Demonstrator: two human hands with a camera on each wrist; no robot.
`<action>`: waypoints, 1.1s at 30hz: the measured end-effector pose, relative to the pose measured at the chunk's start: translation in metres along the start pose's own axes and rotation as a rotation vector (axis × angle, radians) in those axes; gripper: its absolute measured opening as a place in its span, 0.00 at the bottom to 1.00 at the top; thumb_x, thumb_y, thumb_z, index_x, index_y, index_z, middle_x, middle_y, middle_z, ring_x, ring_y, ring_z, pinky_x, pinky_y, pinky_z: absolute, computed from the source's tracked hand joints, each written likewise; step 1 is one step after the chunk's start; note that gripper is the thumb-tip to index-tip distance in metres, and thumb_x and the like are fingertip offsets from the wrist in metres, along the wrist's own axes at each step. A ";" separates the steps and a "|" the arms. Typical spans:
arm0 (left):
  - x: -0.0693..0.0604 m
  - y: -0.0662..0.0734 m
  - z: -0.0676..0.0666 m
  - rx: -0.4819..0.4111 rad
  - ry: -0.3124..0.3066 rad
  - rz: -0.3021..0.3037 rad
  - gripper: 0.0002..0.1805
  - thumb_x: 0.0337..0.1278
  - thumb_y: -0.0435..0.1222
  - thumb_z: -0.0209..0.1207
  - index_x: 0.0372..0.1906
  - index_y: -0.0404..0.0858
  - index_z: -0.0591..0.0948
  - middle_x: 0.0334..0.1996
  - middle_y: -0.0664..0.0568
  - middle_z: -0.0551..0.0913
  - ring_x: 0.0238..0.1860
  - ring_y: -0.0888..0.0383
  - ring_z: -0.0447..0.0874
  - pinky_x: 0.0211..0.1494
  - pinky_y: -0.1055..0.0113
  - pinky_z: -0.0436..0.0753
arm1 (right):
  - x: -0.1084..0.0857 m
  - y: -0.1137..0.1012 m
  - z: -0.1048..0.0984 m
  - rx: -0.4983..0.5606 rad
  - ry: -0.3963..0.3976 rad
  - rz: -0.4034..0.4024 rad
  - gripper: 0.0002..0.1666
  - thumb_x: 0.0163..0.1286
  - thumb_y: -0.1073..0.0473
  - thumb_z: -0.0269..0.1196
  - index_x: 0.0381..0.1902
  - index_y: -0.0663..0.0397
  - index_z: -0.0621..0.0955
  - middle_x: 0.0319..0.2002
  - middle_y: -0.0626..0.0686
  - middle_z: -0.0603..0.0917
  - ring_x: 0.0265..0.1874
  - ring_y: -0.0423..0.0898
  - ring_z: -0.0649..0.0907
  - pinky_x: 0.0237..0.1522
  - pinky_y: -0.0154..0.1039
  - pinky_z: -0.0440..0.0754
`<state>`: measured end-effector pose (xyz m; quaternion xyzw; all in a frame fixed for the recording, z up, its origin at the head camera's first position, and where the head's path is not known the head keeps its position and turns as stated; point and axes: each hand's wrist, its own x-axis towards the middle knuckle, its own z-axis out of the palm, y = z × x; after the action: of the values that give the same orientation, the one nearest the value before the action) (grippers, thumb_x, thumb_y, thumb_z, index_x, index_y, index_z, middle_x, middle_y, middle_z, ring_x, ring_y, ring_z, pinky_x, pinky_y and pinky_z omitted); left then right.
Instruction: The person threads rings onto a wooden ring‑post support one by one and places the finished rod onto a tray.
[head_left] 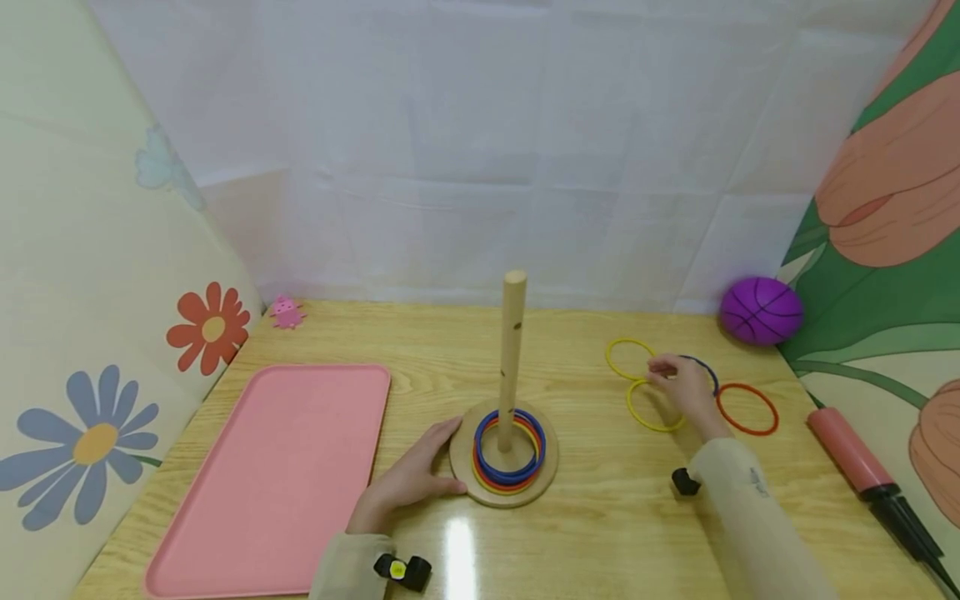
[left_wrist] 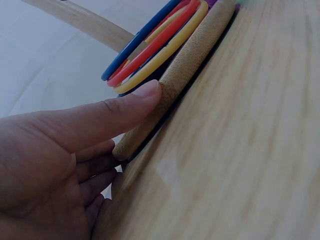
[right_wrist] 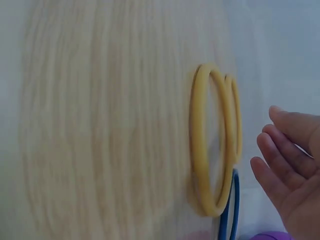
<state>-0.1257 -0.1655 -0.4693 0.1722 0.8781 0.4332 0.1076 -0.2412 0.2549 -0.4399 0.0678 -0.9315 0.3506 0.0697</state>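
Observation:
A round wooden base (head_left: 546, 467) carries an upright wooden peg (head_left: 512, 333), with a stack of blue, red and yellow rings (head_left: 517, 477) around the peg's foot. My left hand (head_left: 416, 475) rests against the base's left edge. In the left wrist view the thumb (left_wrist: 135, 102) lies on the rim, and the other fingers are partly hidden behind it. My right hand (head_left: 688, 392) hovers over the loose rings, holding nothing. Beneath and beside it lie two yellow rings (right_wrist: 200, 145), a blue ring (head_left: 705, 367) partly covered by the hand, and a red ring (head_left: 772, 408).
On the left of the table lies a pink tray (head_left: 300, 475). A small pink toy (head_left: 287, 312) sits at the back left, and a purple ball (head_left: 761, 311) at the back right. Along the right edge lies a pink and black pump (head_left: 855, 458).

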 end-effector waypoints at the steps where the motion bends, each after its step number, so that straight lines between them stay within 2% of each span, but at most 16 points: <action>1: 0.000 0.000 0.000 -0.001 0.000 -0.001 0.54 0.45 0.42 0.73 0.74 0.31 0.56 0.73 0.34 0.57 0.74 0.35 0.52 0.76 0.40 0.53 | 0.000 0.002 -0.001 -0.007 -0.007 0.002 0.14 0.64 0.67 0.65 0.46 0.70 0.82 0.41 0.67 0.85 0.44 0.61 0.84 0.49 0.53 0.83; 7: 0.000 -0.001 0.001 0.002 0.002 -0.007 0.54 0.45 0.42 0.73 0.74 0.31 0.56 0.73 0.34 0.57 0.74 0.35 0.52 0.76 0.39 0.53 | -0.001 0.012 -0.002 -0.048 -0.041 -0.017 0.15 0.60 0.70 0.66 0.44 0.75 0.81 0.40 0.69 0.85 0.41 0.63 0.84 0.47 0.53 0.84; 11: 0.000 0.000 0.001 -0.002 -0.002 -0.014 0.54 0.45 0.42 0.73 0.75 0.32 0.56 0.74 0.34 0.56 0.74 0.35 0.51 0.76 0.39 0.53 | -0.002 0.018 -0.001 -0.061 -0.026 -0.044 0.13 0.58 0.72 0.67 0.40 0.76 0.81 0.37 0.70 0.85 0.38 0.63 0.85 0.44 0.53 0.84; 17: 0.000 0.000 0.000 0.001 0.000 -0.010 0.54 0.45 0.42 0.73 0.74 0.32 0.56 0.73 0.34 0.57 0.74 0.35 0.52 0.76 0.39 0.53 | -0.004 0.021 -0.001 -0.096 0.000 -0.081 0.10 0.56 0.72 0.68 0.36 0.74 0.82 0.34 0.67 0.86 0.36 0.60 0.85 0.39 0.45 0.85; 20: 0.000 0.000 0.000 0.001 0.000 -0.011 0.54 0.45 0.42 0.73 0.74 0.32 0.56 0.74 0.34 0.57 0.74 0.35 0.52 0.76 0.40 0.53 | -0.005 0.019 0.000 -0.103 -0.007 -0.092 0.11 0.55 0.72 0.68 0.36 0.74 0.82 0.34 0.67 0.86 0.35 0.61 0.86 0.38 0.46 0.86; 23: 0.000 0.000 0.000 0.003 0.000 -0.010 0.54 0.45 0.42 0.73 0.74 0.32 0.56 0.74 0.34 0.57 0.74 0.35 0.52 0.76 0.40 0.53 | -0.007 0.018 0.000 -0.106 -0.026 -0.084 0.10 0.54 0.73 0.68 0.36 0.74 0.82 0.33 0.67 0.86 0.34 0.60 0.86 0.38 0.47 0.86; 29: 0.001 0.000 0.000 0.000 0.004 -0.007 0.54 0.45 0.42 0.73 0.74 0.32 0.56 0.73 0.34 0.57 0.74 0.35 0.52 0.76 0.40 0.53 | -0.009 0.016 0.001 -0.145 -0.097 -0.048 0.05 0.55 0.72 0.68 0.32 0.68 0.84 0.29 0.61 0.86 0.29 0.51 0.84 0.34 0.36 0.80; 33: 0.001 -0.001 0.000 0.001 -0.001 -0.009 0.54 0.45 0.42 0.73 0.74 0.32 0.56 0.74 0.35 0.57 0.74 0.35 0.52 0.76 0.40 0.53 | -0.012 0.011 0.000 -0.166 -0.153 0.003 0.05 0.59 0.69 0.66 0.34 0.66 0.84 0.31 0.60 0.86 0.32 0.51 0.83 0.39 0.42 0.81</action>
<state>-0.1268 -0.1655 -0.4707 0.1685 0.8791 0.4321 0.1099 -0.2312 0.2643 -0.4489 0.0871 -0.9599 0.2663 0.0031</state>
